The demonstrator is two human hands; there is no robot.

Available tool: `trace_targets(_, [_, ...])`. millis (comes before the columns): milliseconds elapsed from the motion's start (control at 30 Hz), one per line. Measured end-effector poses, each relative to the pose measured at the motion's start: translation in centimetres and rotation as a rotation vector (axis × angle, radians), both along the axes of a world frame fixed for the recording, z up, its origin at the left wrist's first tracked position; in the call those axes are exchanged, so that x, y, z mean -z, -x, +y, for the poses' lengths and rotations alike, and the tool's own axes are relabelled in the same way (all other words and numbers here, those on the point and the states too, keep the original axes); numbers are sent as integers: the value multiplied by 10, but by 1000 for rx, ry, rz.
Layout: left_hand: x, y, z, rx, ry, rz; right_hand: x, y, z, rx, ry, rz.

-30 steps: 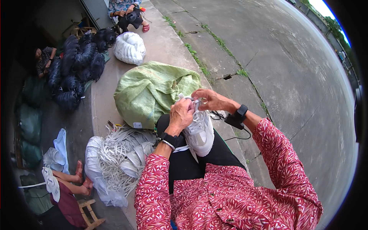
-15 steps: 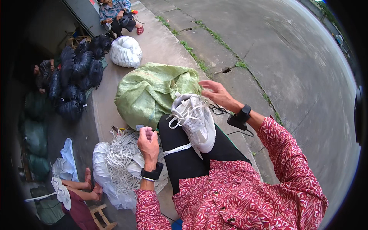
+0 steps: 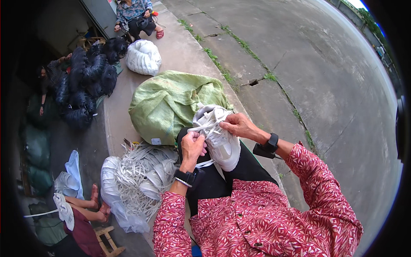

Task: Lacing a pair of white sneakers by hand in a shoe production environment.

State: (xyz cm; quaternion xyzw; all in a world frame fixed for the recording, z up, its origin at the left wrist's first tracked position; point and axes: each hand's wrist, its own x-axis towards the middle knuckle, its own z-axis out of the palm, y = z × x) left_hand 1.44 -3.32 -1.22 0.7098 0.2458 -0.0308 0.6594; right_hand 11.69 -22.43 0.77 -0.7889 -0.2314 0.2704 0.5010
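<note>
A white and pale grey sneaker (image 3: 225, 150) rests on my lap, its toe pointing toward me. White shoelaces (image 3: 210, 121) lie loosely across its tongue and eyelets. My left hand (image 3: 192, 147) is closed at the shoe's left side, pinching a shoelace between thumb and fingertips. On the opposite side, my right hand (image 3: 242, 127) has its thumb and forefinger pressed together on the laces near the eyelets. One loose lace end trails below my left hand over my dark trousers (image 3: 212, 184).
A green woven sack (image 3: 171, 107) stands beyond my knees. Left of me, a clear plastic bag (image 3: 112, 188) holds a heap of white laces (image 3: 143, 171). Black wrapped bundles (image 3: 85, 81) and a white bundle (image 3: 143, 58) lie farther off. Other people sit at the far end and lower left.
Both hands have come inward to the sneaker: my left from beside the lace heap, my right from the sack's edge. Their fingers have closed on the laces.
</note>
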Motion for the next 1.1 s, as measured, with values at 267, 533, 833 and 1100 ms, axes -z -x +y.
trace_targets(267, [-7,25,-10,-254,-24,-145,9,4,-33,131,-266,236])
trace_targets(533, [-8,33,6,-176,132,-64,11,3,-33,182,-268,282])
trace_targets(833, [-10,4,18,10,343,68,2,-4,-6,163,-195,269])
trace_targets(1100, [3,8,19,120,309,17,12,-5,-12,86,-187,228])
